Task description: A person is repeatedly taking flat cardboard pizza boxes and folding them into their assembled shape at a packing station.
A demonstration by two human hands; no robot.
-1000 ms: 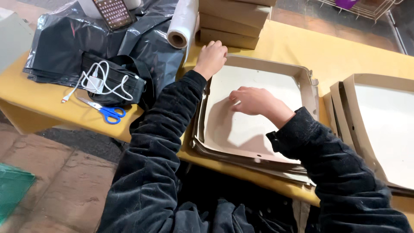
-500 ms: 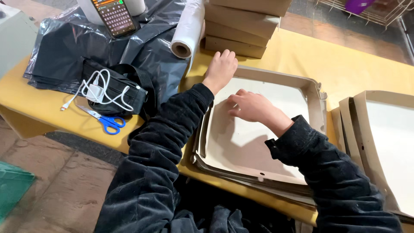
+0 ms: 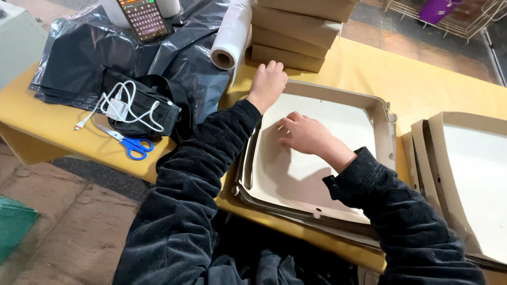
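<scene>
One flat cardboard box blank (image 3: 311,174), pale inside with raised brown edges, lies on the yellow table (image 3: 422,79) right in front of the person, on top of at least one more blank of the same kind. The left hand (image 3: 268,84) rests on its far left corner, fingers curled over the raised edge, pressing rather than clasping. The right hand (image 3: 306,134) lies flat and loose on the pale inner face near the middle, holding nothing.

To the right, touching or just beside this blank, a second pile of box blanks (image 3: 465,174) shows three nested rims and runs out of view. Behind the left hand stand three closed cardboard boxes (image 3: 296,37) stacked one on another, and just left of them one roll of clear film (image 3: 229,37). Farther left: one spread of black plastic bags (image 3: 105,53), one black pouch (image 3: 145,108) bearing one white charger cable (image 3: 121,105), one pair of blue-handled scissors (image 3: 129,145) and one phone (image 3: 143,18).

Bare tabletop shows beyond the blank's far right corner; the near edge of the table is at the person's body
</scene>
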